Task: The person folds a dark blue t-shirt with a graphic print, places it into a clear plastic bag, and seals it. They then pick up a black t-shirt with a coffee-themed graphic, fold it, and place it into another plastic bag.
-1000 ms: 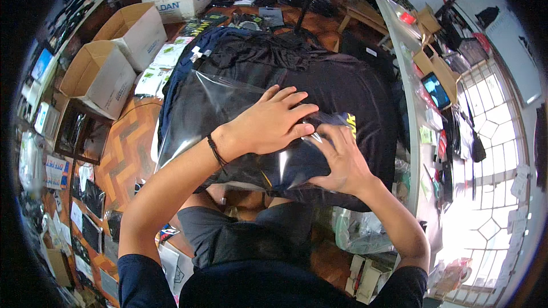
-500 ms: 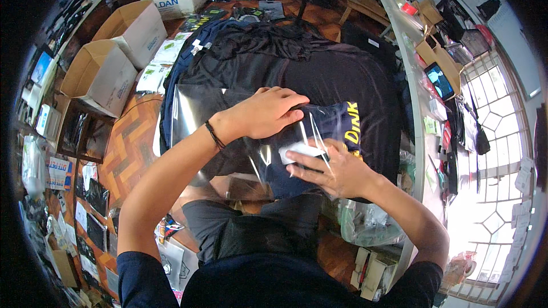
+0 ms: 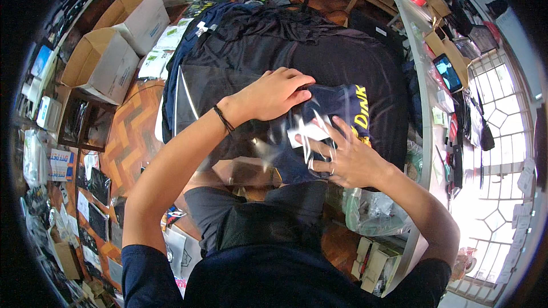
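A folded navy shirt [image 3: 326, 94] with yellow lettering lies across my lap, over a big pile of black cloth [image 3: 337, 54]. Clear plastic bag film [image 3: 214, 82] covers part of the shirt and stretches out to its left, with bright reflections. Under the film shows a white label [image 3: 310, 133]. My left hand [image 3: 278, 96] lies on the film at the shirt's upper left edge, fingers stretched and thumb a little apart. On the film over the shirt, beside the label, rests my right hand [image 3: 354, 157] with its fingers spread.
Open cardboard boxes [image 3: 108, 68] stand at the left, near packed white garments [image 3: 165, 51]. A long table [image 3: 408, 17] with a tablet [image 3: 447, 72] runs along the right. A clear bag with green edges [image 3: 374, 214] sits below my right forearm. A barred window [image 3: 496, 177] is far right.
My right hand has opened its fingers wider and shifted off the white label to the right. The left hand keeps its place on the film. The whole view has shifted slightly.
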A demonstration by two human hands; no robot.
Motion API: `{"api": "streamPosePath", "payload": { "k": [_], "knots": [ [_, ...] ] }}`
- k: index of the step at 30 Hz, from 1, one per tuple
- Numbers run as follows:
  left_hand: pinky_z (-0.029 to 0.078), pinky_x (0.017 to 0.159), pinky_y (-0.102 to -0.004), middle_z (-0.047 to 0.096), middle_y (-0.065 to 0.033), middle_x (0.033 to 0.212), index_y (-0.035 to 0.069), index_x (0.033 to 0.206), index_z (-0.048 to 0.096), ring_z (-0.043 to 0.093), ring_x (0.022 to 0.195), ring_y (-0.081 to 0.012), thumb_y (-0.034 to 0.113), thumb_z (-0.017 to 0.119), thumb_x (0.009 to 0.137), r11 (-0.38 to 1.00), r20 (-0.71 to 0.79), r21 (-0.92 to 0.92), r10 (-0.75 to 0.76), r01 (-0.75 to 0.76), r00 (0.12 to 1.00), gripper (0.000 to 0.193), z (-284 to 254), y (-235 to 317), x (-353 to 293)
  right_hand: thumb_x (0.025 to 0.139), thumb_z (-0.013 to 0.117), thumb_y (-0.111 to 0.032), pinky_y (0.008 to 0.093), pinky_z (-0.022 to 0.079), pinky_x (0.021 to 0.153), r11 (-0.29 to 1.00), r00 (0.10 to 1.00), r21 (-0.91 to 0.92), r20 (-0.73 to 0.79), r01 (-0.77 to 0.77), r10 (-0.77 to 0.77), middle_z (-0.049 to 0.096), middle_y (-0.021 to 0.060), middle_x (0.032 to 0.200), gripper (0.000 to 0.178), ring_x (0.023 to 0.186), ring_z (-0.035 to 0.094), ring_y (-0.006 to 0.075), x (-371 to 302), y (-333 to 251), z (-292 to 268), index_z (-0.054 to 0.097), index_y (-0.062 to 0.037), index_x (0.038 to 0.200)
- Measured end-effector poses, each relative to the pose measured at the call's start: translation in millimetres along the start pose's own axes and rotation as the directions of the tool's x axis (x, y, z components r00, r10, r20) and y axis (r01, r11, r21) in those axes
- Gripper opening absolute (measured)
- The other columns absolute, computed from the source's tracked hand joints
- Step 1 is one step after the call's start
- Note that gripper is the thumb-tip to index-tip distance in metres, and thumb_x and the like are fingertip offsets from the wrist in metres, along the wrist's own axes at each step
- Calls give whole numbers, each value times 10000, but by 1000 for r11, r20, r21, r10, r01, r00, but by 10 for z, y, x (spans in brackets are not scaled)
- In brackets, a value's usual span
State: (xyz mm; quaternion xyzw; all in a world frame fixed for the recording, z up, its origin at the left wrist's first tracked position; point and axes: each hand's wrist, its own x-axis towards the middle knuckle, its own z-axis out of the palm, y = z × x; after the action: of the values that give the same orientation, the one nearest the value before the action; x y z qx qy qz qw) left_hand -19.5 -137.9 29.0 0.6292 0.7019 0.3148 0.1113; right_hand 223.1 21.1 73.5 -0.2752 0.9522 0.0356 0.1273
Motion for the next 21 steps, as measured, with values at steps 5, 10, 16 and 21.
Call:
{"api": "streamPosePath", "payload": {
  "k": [5, 10, 16, 21],
  "knots": [
    [436, 1172, -495, 611, -182, 1440, 71, 1408, 630, 537, 1388, -400, 271, 680, 1040, 989, -218, 94, 132, -114, 967, 422, -169, 256, -84, 744, 889, -354, 695, 254, 1266, 999, 986, -12, -165, -32, 30, 251, 78, 1774, 984, 1617, 193, 471, -44, 8, -34, 434, -382, 1616],
    [457, 1159, -514, 611, -168, 1448, 82, 1303, 692, 521, 1422, -402, 204, 765, 950, 975, -245, 157, 193, -157, 950, 380, -400, 755, -364, 769, 875, -312, 665, 271, 1265, 992, 986, 118, -153, -53, 71, 245, 69, 1784, 1032, 1614, 238, 428, -92, -12, -8, 369, -382, 1666],
    [341, 1229, -651, 442, -190, 1635, 127, 1510, 568, 391, 1532, -434, 315, 716, 986, 933, -98, 355, -26, 59, 995, 576, -79, 773, -679, 877, 781, -510, 592, 267, 1302, 998, 994, 57, -100, -29, 35, 280, 73, 1770, 925, 1625, 223, 428, -377, 199, 73, 368, -285, 1673],
    [332, 1238, -626, 366, -210, 1701, 143, 1606, 477, 368, 1543, -467, 380, 641, 1044, 935, -63, 346, -54, 72, 997, 631, -31, 545, -555, 899, 739, -526, 607, 264, 1297, 975, 974, 209, -198, -70, 113, 280, 126, 1766, 897, 1616, 243, 448, -589, 201, 280, 386, -239, 1672]
  ]
}}
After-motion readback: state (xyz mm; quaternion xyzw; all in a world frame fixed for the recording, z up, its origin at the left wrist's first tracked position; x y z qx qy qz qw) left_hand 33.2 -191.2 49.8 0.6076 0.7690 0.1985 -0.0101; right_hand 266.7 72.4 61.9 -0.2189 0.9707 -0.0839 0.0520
